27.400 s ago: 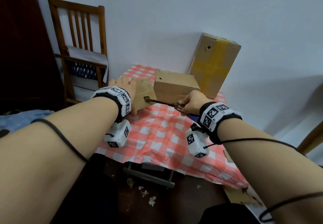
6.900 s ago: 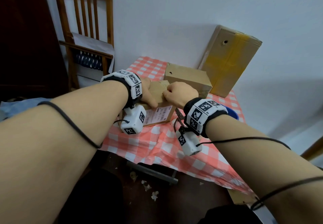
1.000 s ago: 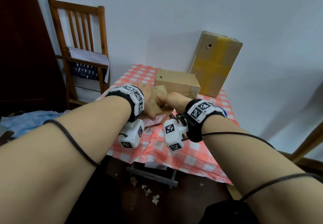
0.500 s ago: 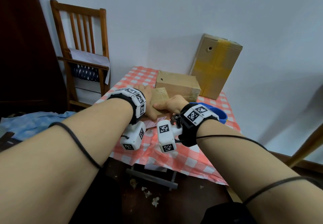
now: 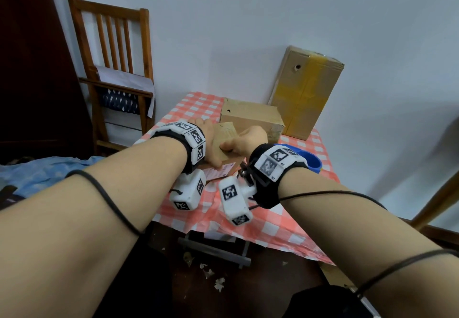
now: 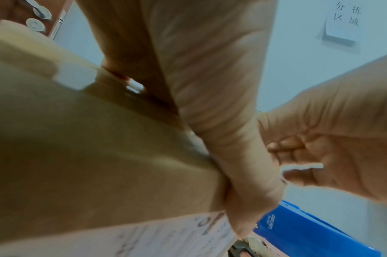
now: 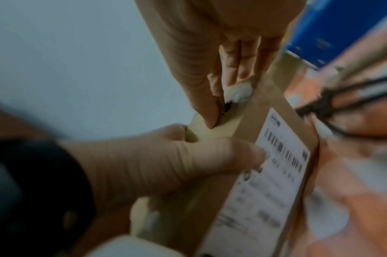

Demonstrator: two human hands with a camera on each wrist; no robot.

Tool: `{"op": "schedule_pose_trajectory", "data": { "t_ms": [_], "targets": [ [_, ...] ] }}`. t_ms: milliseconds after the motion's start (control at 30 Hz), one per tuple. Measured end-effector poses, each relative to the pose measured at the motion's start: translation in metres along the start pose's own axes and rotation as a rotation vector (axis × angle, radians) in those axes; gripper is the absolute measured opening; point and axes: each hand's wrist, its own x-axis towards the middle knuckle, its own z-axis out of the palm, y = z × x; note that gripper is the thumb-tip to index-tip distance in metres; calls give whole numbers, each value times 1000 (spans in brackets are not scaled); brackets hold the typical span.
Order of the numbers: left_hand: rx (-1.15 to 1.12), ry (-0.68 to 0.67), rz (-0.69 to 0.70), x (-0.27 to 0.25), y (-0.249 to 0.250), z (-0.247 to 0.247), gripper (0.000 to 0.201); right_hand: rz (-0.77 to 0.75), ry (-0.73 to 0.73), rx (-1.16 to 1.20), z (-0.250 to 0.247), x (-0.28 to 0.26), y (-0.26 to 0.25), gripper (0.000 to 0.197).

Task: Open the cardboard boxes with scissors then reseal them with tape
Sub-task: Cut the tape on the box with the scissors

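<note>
While wristbands are blocking most of both hands in head view, the small box point(image 5: 224, 135) is sitting near the table's point(image 5: 270, 228) front edge w/ left hand point(image 5: 211, 141) gripping its near-left side, thumb over the label face. Right hand point(image 5: 248, 139) is pinching a whitish scrap point(image 7: 238, 92) at the box's top corner. Scissors point(image 7: 333, 100) are lying blurred on the cloth, partly cut off. Blue tape dispenser point(image 5: 311, 162) is sitting just right; medium box point(image 5: 250, 116) & tall box point(image 5: 305, 91) are crowding the wall side.

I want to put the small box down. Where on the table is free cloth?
Free checked cloth lies along the near edge, under both wrists, and at the far left corner beside the chair. The right side is crowded: blue tape dispenser, medium box, tall box.
</note>
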Motion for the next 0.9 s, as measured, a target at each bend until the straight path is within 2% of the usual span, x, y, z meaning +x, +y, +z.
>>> {"op": "schedule_pose_trajectory", "data": {
  "t_ms": [100,333,400,533,600,700,767,900],
  "targets": [
    [24,1,11,-1,1,-1,95,-59,-20,-73,-5,1,-2,25],
    [47,2,6,-4,3,-1,97,-61,-103,-184,-13,0,-12,20],
    [46,-1,8,-3,2,-1,98,-34,-127,-166,-12,1,-12,17],
    [35,-16,-6,-5,3,-2,102,48,-150,-69,-14,3,-9,30],
    [35,-16,-6,-6,3,-2,102,60,-165,-14,-14,3,-7,29],
    [28,-14,12,-5,3,-2,98,14,-170,27,-11,6,-3,50],
    [15,-9,14,-5,2,-2,96,-48,-151,11,-8,9,-3,49],
    [23,4,15,-5,0,-1,93,-159,-173,-43,-8,9,-3,35]
  ]
}}
